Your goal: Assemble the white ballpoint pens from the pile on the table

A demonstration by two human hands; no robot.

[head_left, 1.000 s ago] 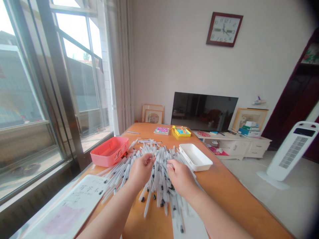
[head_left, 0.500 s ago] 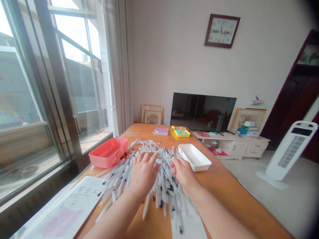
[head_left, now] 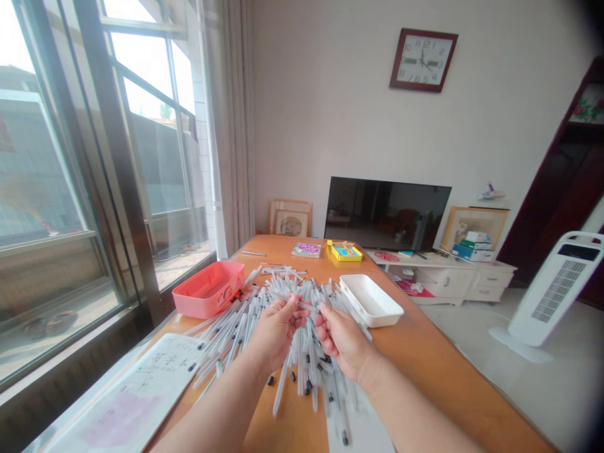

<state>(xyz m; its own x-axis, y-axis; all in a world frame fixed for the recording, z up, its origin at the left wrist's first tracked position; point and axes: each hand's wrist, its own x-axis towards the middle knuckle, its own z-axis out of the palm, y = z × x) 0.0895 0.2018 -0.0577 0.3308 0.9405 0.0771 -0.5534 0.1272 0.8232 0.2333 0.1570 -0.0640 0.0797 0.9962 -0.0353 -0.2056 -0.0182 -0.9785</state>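
Over a heap of translucent pens (head_left: 238, 321) with black caps and ends, both my hands meet at one pen (head_left: 309, 307). Thumb and fingers of my left hand (head_left: 279, 330) pinch it near its middle. At its right end, the fingertips of my right hand (head_left: 343, 336) are closed on it. The pen lies roughly level between the two hands, and its tip details are too blurred to make out. Several small black caps (head_left: 308, 385) lie among the pens on the near side of the heap.
A red pencil box (head_left: 207, 296) stands left of the heap, a white tray (head_left: 372, 302) right of it. A writing booklet (head_left: 127, 390) lies at the near left. Farther back on the wooden table (head_left: 425, 377) are a small book (head_left: 306, 250) and a yellow box (head_left: 345, 251).
My left hand has gone from spread fingers over the heap to pinching a pen. My right hand has come slightly closer and grips the same pen's end.
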